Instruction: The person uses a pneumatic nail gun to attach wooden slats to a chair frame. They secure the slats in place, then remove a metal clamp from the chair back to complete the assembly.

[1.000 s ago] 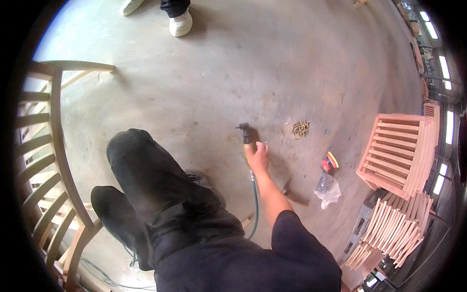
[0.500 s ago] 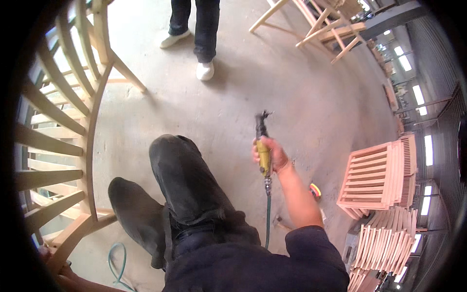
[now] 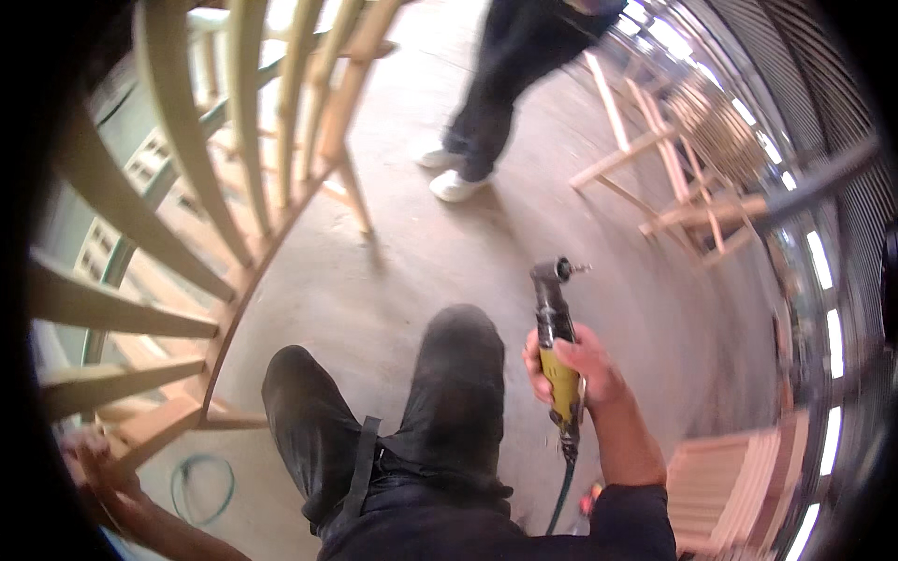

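The angled power tool [image 3: 561, 379] had a yellow body and blackish neck; its hose [image 3: 563, 497] was dark green. The slatted frame [image 3: 122, 309] was pale tan. On the grey floor [image 3: 318, 290], a looped tube [image 3: 232, 484] was teal, a co-worker's shoes [image 3: 456, 187] white. Stacked wooden panels [image 3: 720, 486] showed pinkish-brown stripes.

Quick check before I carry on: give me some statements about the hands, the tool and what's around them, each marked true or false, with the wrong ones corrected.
1. The right hand holds the tool. True.
2. The hose at the tool's lower end is red. False: it is green.
3. The left hand is at the lower corner of the slatted frame. True.
4. The other person wears black shoes. False: they are white.
5. The tool's bit points to the left of the picture. False: it points to the right.
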A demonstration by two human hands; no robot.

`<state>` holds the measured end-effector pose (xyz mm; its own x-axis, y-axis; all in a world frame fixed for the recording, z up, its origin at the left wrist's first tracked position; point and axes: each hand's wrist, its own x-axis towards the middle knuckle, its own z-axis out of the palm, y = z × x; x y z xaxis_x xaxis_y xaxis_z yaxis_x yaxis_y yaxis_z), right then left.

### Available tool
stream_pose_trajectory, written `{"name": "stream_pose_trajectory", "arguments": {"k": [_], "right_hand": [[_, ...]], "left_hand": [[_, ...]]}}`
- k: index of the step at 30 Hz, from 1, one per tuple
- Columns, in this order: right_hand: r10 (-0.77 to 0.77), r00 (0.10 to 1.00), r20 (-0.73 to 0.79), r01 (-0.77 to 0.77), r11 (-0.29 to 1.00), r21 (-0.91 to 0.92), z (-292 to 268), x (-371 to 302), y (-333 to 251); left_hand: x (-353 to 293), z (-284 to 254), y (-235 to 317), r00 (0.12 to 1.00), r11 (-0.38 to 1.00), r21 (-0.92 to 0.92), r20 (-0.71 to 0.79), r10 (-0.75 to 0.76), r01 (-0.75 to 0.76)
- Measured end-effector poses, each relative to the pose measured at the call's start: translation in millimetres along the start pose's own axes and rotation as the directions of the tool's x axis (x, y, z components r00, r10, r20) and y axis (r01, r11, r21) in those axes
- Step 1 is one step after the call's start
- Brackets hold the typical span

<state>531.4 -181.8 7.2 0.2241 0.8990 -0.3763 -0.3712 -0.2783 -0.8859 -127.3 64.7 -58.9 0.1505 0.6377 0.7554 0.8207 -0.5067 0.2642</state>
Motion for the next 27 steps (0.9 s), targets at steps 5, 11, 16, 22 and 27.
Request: {"name": "stream_pose_trajectory", "arguments": {"k": [5, 11, 16, 22, 27], "right_hand": [[0.021, 0.919, 0.394, -0.052, 0.996, 0.069, -34, 109, -20], [0.050, 0.810, 0.584, -0.240, 0.937, 0.253, -19, 194, -46], [0.103, 0.719, 0.687, -0.348, 0.909, 0.229, -36, 226, -74], [0.170, 0.722, 0.670, -0.273, 0.961, 0.051, -36, 247, -85], [0.229, 0.691, 0.686, -0.255, 0.965, -0.065, -27, 267, -78]], "left_hand": [[-8, -13, 27, 0.941, 0.909, -0.314, -0.112, -0.320, 0.272], [2, -6, 65, 0.845, 0.775, -0.518, -0.170, -0.507, 0.361], [27, 14, 119, 0.706, 0.708, -0.469, -0.221, -0.673, 0.528], [21, 10, 131, 0.642, 0.737, -0.305, -0.363, -0.675, 0.603], [28, 68, 239, 0.642, 0.733, -0.004, -0.480, -0.598, 0.680]]}}
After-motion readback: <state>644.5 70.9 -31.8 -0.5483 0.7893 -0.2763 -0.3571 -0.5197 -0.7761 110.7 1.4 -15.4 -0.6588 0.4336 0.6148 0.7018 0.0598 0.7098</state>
